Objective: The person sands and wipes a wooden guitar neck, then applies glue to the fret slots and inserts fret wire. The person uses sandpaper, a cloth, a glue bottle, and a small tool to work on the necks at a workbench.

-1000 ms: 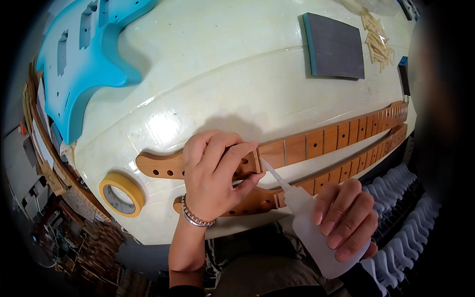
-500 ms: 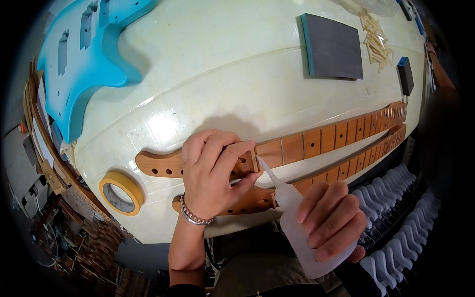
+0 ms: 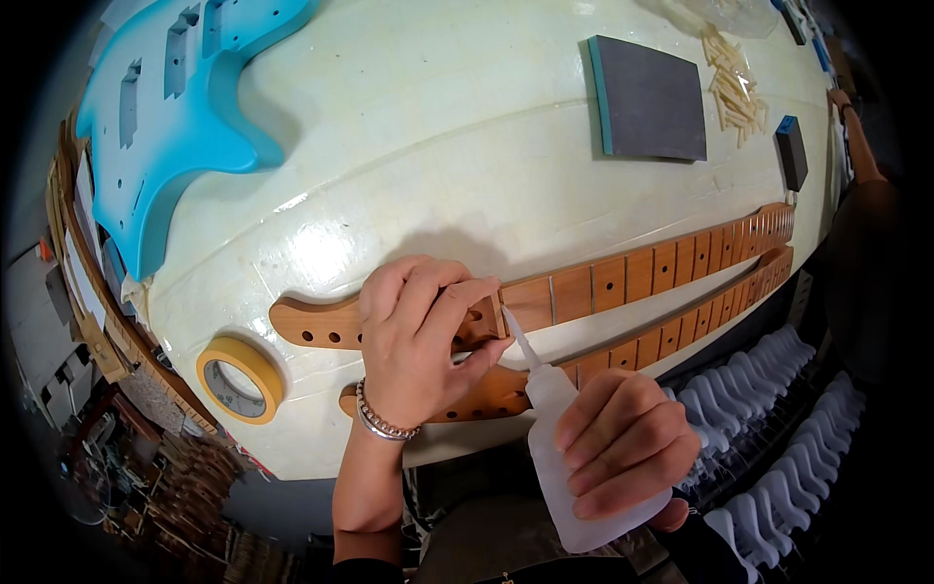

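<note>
My left hand [image 3: 413, 331] wraps over the headstock end of the farther guitar neck [image 3: 574, 294], thumb and forefinger pinching either side near the nut slot. The neck lies flat on the table with its wooden, fretted fingerboard up. My right hand [image 3: 632, 443] is closed around a translucent white squeeze bottle [image 3: 553, 467], tilted so that its thin nozzle tip meets the neck at the nut slot, just beside my left fingertips. Whether any liquid comes out is too small to see. A second guitar neck [image 3: 621, 360] lies nearer me, partly covered by my left hand and the bottle.
A yellow tape roll [image 3: 216, 401] lies left of the headstocks. A blue guitar body [image 3: 219, 127] occupies the far left. Toward the far right are a grey sanding block [image 3: 650, 99], pale strips [image 3: 735, 88] and a small dark block [image 3: 792, 154]. Another person's arm [image 3: 858, 141] shows at right.
My right hand has swung the bottle's body a little to the left, while its nozzle tip stays at the nut slot. My left hand keeps its hold on the neck.
</note>
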### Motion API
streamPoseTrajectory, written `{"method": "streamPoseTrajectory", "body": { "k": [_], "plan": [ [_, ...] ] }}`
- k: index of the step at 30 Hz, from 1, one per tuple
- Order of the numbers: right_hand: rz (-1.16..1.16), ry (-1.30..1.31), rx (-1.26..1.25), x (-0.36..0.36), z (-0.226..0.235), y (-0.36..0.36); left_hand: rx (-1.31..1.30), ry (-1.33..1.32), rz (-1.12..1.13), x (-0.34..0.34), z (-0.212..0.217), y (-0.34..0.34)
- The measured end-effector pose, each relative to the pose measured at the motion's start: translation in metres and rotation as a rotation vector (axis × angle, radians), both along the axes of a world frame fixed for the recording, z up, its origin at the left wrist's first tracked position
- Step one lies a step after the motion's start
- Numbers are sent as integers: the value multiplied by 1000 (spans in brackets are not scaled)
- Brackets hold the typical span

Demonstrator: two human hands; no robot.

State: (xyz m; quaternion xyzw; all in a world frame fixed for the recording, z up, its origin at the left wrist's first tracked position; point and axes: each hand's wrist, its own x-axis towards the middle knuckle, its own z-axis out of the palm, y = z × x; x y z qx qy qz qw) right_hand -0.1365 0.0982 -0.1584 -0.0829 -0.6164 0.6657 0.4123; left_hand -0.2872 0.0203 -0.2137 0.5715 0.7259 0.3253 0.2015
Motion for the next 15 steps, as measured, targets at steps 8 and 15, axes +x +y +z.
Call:
{"method": "streamPoseTrajectory", "body": {
  "k": [8, 15],
  "plan": [
    [-22, -12, 9, -4, 3, -2, 5, 1, 6, 0, -1, 0],
    [4, -35, 18, -5, 5, 1, 4, 0, 12, -1, -1, 0]
  ]
}}
